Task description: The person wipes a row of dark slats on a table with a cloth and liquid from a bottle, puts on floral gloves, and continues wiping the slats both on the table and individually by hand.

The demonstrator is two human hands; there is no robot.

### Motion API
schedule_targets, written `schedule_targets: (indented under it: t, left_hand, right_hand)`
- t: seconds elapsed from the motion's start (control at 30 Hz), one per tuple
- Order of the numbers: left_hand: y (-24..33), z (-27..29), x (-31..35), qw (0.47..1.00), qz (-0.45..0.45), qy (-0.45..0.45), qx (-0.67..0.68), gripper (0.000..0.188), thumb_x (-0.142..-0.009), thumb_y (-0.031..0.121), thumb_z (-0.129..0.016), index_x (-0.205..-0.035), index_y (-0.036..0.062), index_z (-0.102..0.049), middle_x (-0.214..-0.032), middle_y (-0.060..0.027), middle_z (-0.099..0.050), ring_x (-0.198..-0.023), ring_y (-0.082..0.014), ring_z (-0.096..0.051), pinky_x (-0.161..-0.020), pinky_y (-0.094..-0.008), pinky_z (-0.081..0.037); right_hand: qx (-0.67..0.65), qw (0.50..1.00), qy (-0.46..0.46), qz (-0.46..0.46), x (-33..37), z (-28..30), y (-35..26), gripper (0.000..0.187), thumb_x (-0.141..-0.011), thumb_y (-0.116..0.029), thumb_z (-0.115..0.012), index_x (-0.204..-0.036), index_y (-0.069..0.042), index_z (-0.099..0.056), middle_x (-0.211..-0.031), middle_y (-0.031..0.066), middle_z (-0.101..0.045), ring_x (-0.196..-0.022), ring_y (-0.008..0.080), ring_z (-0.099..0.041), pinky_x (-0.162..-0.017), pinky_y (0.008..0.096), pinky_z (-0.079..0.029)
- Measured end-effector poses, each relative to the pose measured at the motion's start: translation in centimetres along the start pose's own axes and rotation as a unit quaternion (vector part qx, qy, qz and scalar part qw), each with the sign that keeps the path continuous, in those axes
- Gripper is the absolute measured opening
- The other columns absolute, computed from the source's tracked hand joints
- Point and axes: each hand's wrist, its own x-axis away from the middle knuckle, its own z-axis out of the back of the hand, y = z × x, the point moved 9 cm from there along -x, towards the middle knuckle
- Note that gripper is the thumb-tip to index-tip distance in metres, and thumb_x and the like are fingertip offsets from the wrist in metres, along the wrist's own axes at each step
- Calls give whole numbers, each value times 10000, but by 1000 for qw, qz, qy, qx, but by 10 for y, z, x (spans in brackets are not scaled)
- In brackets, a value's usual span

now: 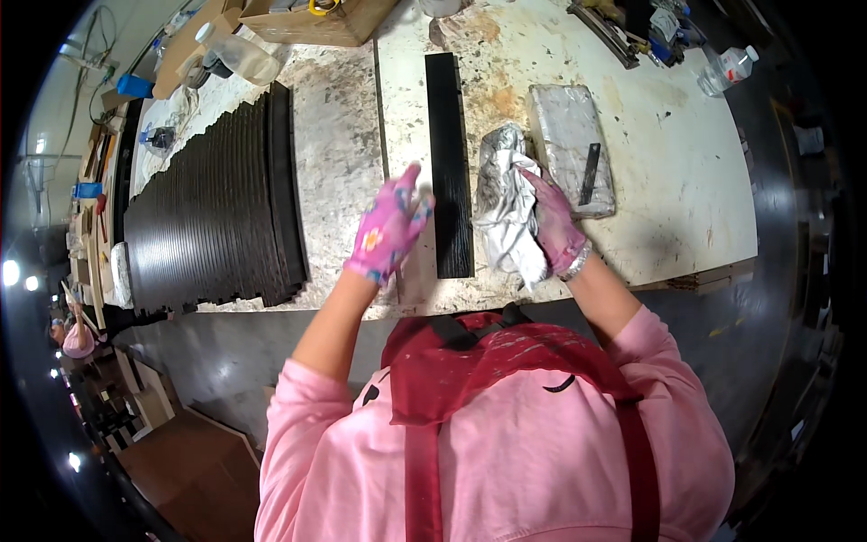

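Observation:
A long black plank (450, 163) with a wood-grain surface lies lengthwise on the stained table in front of me. Just left of it is my left hand (388, 228), in a pink flowered glove, slightly blurred; its fingers are spread and nothing shows in them. My right hand (558, 221), also in a pink glove, grips the right side of a crumpled, grey-smudged white cloth (508, 203). That cloth lies right of the plank. Behind the right hand sits a block wrapped in whitish plastic (569, 117), with a short black strip (590, 172) on top.
A long row of similar black planks (208, 212) is packed together on the left. Beyond are a cardboard box (312, 25) and a bottle of cloudy liquid (237, 56). A clear bottle (728, 70) and a pile of tools (637, 32) occupy the far right.

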Motion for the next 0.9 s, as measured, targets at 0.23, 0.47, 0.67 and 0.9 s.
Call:
schedule_targets:
  t: [0.23,0.47,0.67,0.9]
  left_hand:
    - [6,-31,-86,999,15,-12,-49,687,-921,293,-618,-1459,24,-287,-1335,-275,-450,-1117,-445,-555,-947,-437,-464]
    - [58,-67,-105,998,7,-61,15,706,-858,176,-672,-1455,64,-312,-1286,-273,-468,-1074,-450,-565,-907,-469,-475]
    - [73,-116,-117,964,89,-81,236,647,-905,86,-617,-1474,98,-309,-1209,-205,-577,-930,-264,-635,-710,-355,-528]
    - [78,-88,-101,983,-87,-57,149,628,-932,231,-607,-1479,110,-324,-1333,-183,-506,-1073,-298,-600,-907,-366,-488]
  right_hand:
    - [66,994,-1,85,-16,-31,-20,262,-942,-142,-571,-1179,-37,-610,-1029,55,-678,-888,173,-657,-799,305,-528]
    - [-20,997,-46,54,-15,-7,-43,287,-929,-114,-558,-1198,-16,-578,-1025,135,-672,-857,263,-681,-778,387,-574]
    - [90,995,-35,-12,25,69,-95,442,-954,-270,-503,-1310,-8,-519,-1263,149,-589,-1149,269,-570,-1008,390,-443]
    - [121,983,-137,-31,107,43,-109,385,-949,-171,-520,-1291,5,-524,-1269,135,-572,-1159,227,-554,-1010,351,-425]
